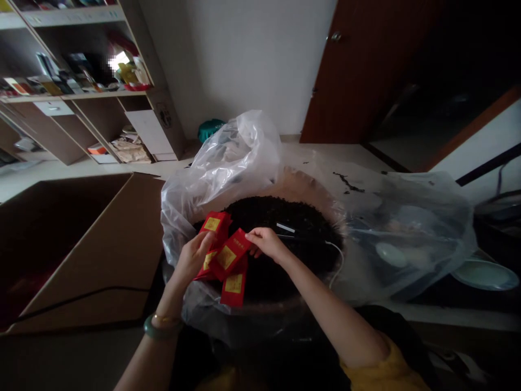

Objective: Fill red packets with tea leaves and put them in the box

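My left hand (194, 256) grips a fanned bunch of small red packets with yellow labels (223, 255). My right hand (266, 243) pinches the top corner of one red packet (233, 252) in that bunch. Both hands hover over a big clear plastic bag (228, 163) whose mouth is open on a heap of dark loose leaves (301, 228). A small white strip (285, 227) lies on the leaves just right of my right hand.
An open cardboard box (93, 244) stands to the left, with a black cable across its flap. Crumpled clear plastic (411, 233) spreads to the right over pale dishes (484, 274). A shelf unit (81, 81) and a brown door (358, 70) lie behind.
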`<state>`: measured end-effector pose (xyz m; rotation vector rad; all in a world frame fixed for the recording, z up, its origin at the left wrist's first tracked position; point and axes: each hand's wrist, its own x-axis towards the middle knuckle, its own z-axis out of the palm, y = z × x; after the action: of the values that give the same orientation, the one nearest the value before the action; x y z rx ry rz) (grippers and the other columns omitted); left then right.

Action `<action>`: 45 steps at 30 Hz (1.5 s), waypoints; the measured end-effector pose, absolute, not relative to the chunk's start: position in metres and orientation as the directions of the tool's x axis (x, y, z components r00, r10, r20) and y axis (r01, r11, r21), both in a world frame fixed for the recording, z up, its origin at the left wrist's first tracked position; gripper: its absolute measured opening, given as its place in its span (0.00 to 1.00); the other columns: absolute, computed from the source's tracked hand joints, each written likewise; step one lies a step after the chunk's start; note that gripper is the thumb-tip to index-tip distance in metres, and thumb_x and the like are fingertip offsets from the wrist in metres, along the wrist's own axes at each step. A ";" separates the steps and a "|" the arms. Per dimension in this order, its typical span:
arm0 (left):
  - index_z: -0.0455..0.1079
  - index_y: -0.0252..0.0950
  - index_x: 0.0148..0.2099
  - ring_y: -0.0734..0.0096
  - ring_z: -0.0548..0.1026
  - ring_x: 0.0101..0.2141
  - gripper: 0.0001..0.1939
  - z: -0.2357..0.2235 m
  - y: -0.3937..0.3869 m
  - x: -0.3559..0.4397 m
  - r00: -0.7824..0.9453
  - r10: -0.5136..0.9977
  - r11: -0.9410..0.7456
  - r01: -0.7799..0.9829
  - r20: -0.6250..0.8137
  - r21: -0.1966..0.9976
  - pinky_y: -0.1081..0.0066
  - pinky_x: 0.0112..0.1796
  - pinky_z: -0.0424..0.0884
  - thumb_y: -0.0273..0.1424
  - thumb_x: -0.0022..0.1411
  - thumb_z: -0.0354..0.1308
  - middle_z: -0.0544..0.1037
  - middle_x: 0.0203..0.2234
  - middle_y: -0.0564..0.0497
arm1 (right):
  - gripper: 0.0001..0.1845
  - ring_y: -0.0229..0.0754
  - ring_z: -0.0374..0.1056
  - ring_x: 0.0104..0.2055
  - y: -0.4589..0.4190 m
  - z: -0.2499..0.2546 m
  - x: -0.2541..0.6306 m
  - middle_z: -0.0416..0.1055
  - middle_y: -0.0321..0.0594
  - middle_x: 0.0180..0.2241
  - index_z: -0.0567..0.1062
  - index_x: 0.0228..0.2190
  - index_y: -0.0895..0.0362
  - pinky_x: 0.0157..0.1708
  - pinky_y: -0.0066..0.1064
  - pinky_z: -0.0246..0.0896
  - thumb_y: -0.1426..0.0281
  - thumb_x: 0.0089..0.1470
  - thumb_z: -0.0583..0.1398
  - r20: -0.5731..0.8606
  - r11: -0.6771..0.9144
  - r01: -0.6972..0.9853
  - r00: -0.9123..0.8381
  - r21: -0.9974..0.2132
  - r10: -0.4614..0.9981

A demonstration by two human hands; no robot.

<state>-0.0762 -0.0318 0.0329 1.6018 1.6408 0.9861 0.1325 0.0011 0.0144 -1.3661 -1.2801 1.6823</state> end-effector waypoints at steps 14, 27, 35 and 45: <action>0.62 0.32 0.58 0.46 0.68 0.51 0.26 0.027 0.003 -0.061 -0.119 0.981 0.083 0.972 0.153 0.221 0.56 0.46 0.66 0.39 0.60 0.53 0.68 0.54 0.35 | 0.25 0.42 0.72 0.24 -0.008 0.008 0.123 0.76 0.42 0.33 0.68 0.49 0.56 0.20 0.31 0.66 0.53 0.62 0.46 -0.345 -0.239 0.329 -0.316 -0.914 0.884; 0.76 0.34 0.39 0.54 0.77 0.36 0.16 0.043 0.016 -0.071 -0.058 0.998 0.048 0.971 0.038 0.233 0.69 0.32 0.63 0.40 0.58 0.54 0.80 0.35 0.39 | 0.21 0.48 0.72 0.44 -0.019 0.035 0.135 0.77 0.45 0.42 0.75 0.47 0.55 0.42 0.33 0.63 0.58 0.60 0.52 -0.154 0.187 0.666 -0.418 -0.722 0.895; 0.74 0.38 0.46 0.54 0.76 0.43 0.17 0.044 0.015 -0.073 -0.001 0.992 -0.034 0.958 0.123 0.285 0.65 0.41 0.66 0.38 0.55 0.58 0.79 0.41 0.42 | 0.06 0.40 0.72 0.30 -0.011 0.026 0.135 0.77 0.38 0.26 0.76 0.24 0.56 0.31 0.27 0.62 0.67 0.48 0.65 -0.015 0.160 0.629 -0.264 -0.761 0.964; 0.56 0.30 0.63 0.47 0.70 0.49 0.49 0.037 -0.028 -0.032 0.454 0.862 -0.419 0.889 -0.226 0.187 0.57 0.50 0.63 0.45 0.42 0.66 0.73 0.49 0.35 | 0.15 0.36 0.68 0.19 -0.010 -0.002 0.130 0.73 0.45 0.34 0.70 0.43 0.57 0.13 0.27 0.64 0.62 0.57 0.55 -0.452 -0.182 0.546 -0.414 -0.818 0.790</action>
<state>-0.0318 -0.0282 0.0366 2.4292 1.5032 -0.1364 0.1300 -0.0102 -0.0022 -1.5582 -1.8521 1.6374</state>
